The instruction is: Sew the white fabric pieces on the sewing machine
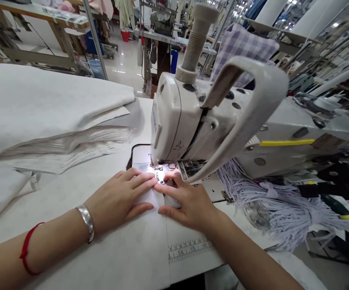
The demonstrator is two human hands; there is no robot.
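- Flat white fabric panel (140, 237) runs under the presser foot (159, 172), at 12 o'clock from the hands.
- Left hand (118, 199): open, fingers extended, pressing the cloth flat, gripping nothing.
- Right hand (186, 203): likewise open and flat, fingertips beside the foot.
- Stitching progress: cannot tell.
- Cream sewing machine head (174, 121): 12 o'clock.
- Folded white cloth stack (56, 100): 10 o'clock.
- Lilac cord bundle (286, 205): 3 o'clock.

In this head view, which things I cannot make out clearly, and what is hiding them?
Head view:
Needle and presser foot of the cream-white sewing machine: hidden by fingertips and lamp glare.
Any stitching in the white fabric: covered by the left hand and right hand.
Finer marks on the printed ruler strip: too small to read.
Right forearm: cut off by the bottom edge.
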